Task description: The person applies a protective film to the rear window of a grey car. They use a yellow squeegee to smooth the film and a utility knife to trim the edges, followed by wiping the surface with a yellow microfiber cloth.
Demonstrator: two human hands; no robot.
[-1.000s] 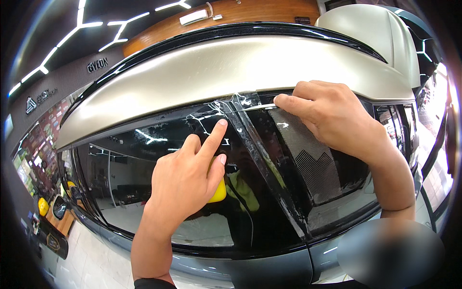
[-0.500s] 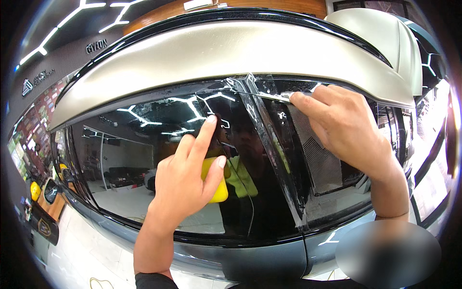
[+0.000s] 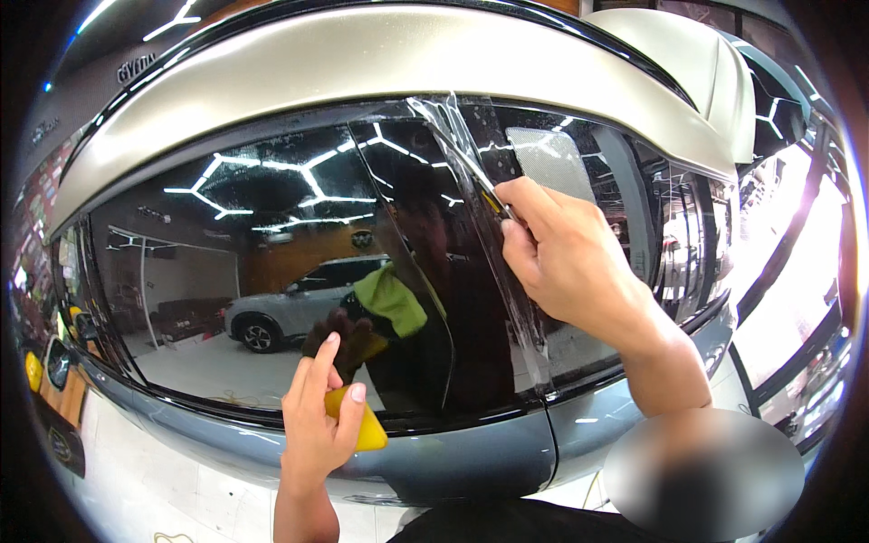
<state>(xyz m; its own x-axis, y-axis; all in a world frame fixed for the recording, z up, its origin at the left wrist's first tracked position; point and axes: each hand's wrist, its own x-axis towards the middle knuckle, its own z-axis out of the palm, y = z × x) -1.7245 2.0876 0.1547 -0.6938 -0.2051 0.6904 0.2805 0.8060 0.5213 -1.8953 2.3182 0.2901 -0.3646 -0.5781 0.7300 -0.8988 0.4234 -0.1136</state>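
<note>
Closest in, dark clothing point(image 3: 520, 523) is seen at the lower edge. 1 yellow block point(image 3: 369, 432) is clamped in the left hand point(image 3: 315, 421), gripped by thumb and fingers, low in front of the blue-grey door panel point(image 3: 462, 466). The index finger is extended upward over the lower part of the left pane point(image 3: 190, 262); whether the glass is touched cannot be told.

Farther up, 1 slim tool point(image 3: 474, 172) is clamped in the right hand point(image 3: 563, 253), pinched between thumb and index finger. Its handle end is dark with some yellow; its thin pale shaft is pointed up and left, over the upper end of the black pillar trim point(image 3: 494, 276) between the 2 panes. Clear film point(image 3: 446, 118) is lying wrinkled along that trim, bunched at the top and extended down past the right hand. Contact between tool tip and film is too small to confirm. The right pane point(image 3: 625, 185) is partly covered by the right hand.

In the left pane, a silver car point(image 3: 317, 294) and a green patch point(image 3: 394, 303) are reflected.

Above the panes, the matte gold roof point(image 3: 362, 68) is edged by a black rail point(image 3: 625, 52). Beyond it, 1 more gold panel point(image 3: 679, 68) is seen upper right, ceiling lights point(image 3: 172, 23) upper left.
</note>
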